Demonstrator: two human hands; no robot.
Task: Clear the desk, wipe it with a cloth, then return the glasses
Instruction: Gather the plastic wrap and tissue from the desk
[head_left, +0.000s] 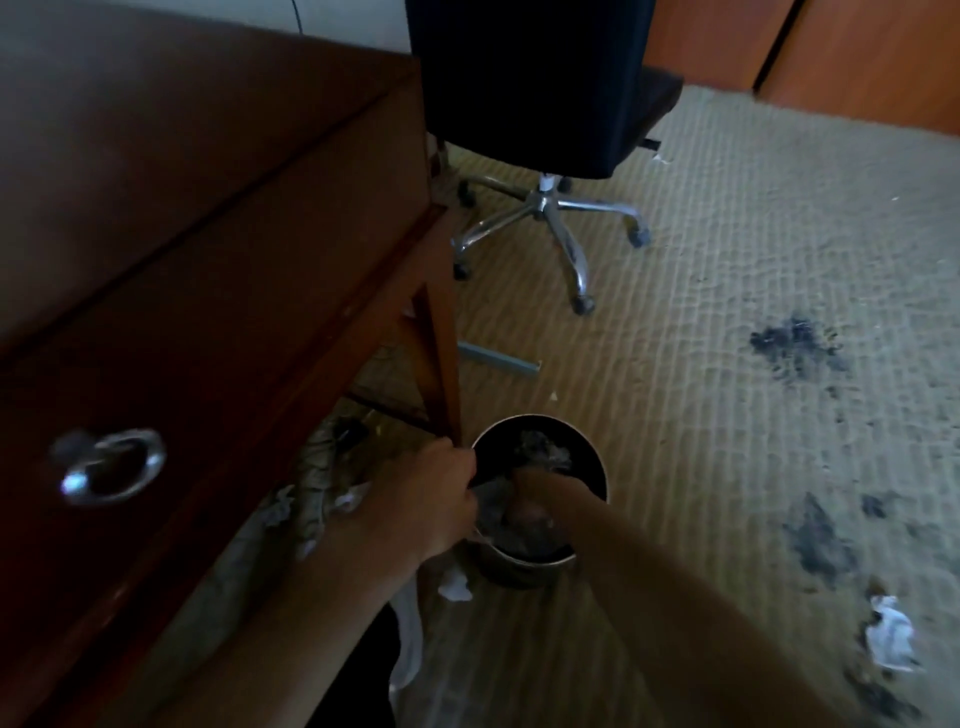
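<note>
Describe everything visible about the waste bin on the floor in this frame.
The waste bin is a small round container, dark inside with a pale, metallic-looking rim. It stands upright on the beige carpet, next to the wooden desk's leg. Crumpled greyish rubbish fills it. The left hand grips its near-left rim; the right hand reaches down into it among the rubbish, fingers hidden.

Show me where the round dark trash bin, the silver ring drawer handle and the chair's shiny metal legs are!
Round dark trash bin (597, 470): head view, on its right rim.
Silver ring drawer handle (150, 462): head view, on the ring's right curve.
Chair's shiny metal legs (543, 205): head view, on the centre hub.
</note>
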